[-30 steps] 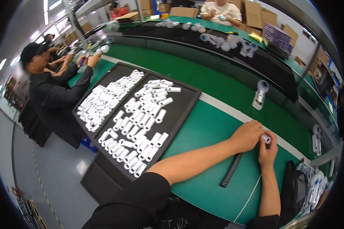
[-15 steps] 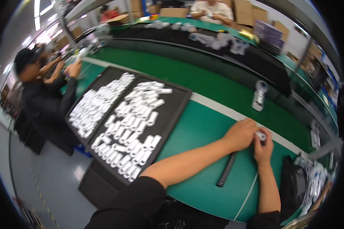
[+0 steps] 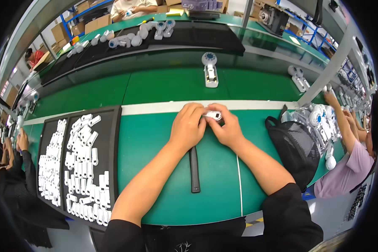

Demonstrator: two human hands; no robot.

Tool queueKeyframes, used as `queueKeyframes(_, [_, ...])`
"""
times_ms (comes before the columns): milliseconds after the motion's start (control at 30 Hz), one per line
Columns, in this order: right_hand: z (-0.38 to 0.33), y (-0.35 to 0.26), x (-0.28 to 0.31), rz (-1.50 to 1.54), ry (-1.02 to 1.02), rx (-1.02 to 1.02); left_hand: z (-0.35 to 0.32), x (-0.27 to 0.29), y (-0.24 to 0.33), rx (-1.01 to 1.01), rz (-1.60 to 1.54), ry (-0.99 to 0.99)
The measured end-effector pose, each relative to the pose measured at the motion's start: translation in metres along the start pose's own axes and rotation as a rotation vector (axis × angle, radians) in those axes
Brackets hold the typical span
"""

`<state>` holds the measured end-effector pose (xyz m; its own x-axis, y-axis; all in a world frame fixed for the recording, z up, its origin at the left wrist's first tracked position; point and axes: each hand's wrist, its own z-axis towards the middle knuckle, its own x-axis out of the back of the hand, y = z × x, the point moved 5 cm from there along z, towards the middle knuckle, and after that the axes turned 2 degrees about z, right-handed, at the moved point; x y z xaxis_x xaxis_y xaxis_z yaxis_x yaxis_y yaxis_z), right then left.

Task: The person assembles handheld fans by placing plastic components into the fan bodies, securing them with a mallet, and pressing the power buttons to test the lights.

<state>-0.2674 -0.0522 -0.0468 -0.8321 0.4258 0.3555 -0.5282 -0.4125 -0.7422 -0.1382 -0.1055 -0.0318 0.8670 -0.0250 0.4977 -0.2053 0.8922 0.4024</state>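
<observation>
hands [image 3: 208,126] now centred in view, tray of white parts [image 3: 77,164] shifted leftward

Brown cardboard boxes [image 3: 80,22] — stacked far back, upper left.

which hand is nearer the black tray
Left. The left hand is on the tray's side, a green gap apart; the right hand lies beyond it, both on the small white part.

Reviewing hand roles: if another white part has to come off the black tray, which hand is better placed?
Likely the left hand: the black tray of white parts lies on that side. The right hand also grips the small white piece and would have to cross over.
</observation>
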Motion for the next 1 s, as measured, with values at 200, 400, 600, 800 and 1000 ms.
queueKeyframes(200, [0.003,0.003,-0.005,0.061,-0.012,-0.019,-0.001,0.001,-0.006,0.015,0.004,0.003])
queueKeyframes(400, [0.002,0.006,-0.006,0.077,-0.012,-0.028,-0.001,0.002,-0.004,0.011,0.003,0.007])
queueKeyframes(600, [0.001,0.011,-0.005,0.097,-0.009,-0.062,0.000,0.005,0.000,0.012,0.009,0.027])
queueKeyframes(800, [0.000,0.011,-0.005,0.093,-0.022,-0.063,-0.001,0.004,0.001,-0.008,0.034,0.007])
queueKeyframes(1000, [0.002,0.012,-0.007,0.116,0.009,-0.020,-0.003,0.005,-0.001,-0.032,0.032,0.023])
